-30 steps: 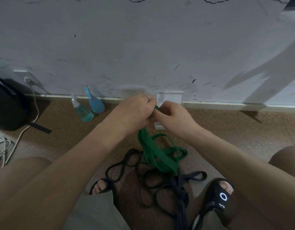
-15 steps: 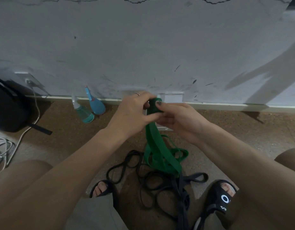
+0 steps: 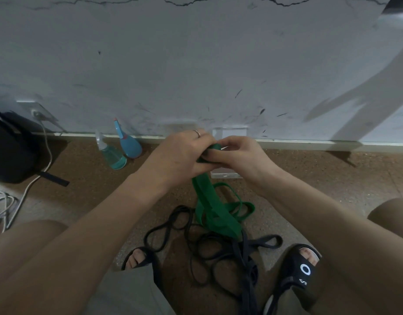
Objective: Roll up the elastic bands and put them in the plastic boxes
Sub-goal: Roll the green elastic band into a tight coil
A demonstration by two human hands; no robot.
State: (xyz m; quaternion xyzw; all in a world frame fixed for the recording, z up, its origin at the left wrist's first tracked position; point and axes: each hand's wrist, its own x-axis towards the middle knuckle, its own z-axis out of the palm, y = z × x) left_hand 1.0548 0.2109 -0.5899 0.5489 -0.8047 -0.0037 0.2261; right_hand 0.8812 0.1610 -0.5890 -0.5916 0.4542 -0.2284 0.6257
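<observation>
My left hand (image 3: 177, 158) and my right hand (image 3: 239, 158) meet in front of the wall, both pinching the rolled top end of a green elastic band (image 3: 209, 208). Its loose length hangs down and piles on the floor between my feet. Several black elastic bands (image 3: 209, 253) lie tangled under and in front of it. A clear plastic box (image 3: 230, 133) stands against the wall just behind my hands, partly hidden by them. A second clear box (image 3: 177, 128) is faintly visible to its left.
Two blue spray bottles (image 3: 121, 148) lean on the skirting at left. A black bag (image 3: 9, 151) and white cables (image 3: 5, 201) sit at far left. My feet in black sandals (image 3: 302, 267) flank the bands on the brown floor.
My hands have turned around the green band's top end, wrapping it tighter. The hanging part has shifted a little and its roll now sits between my fingertips.
</observation>
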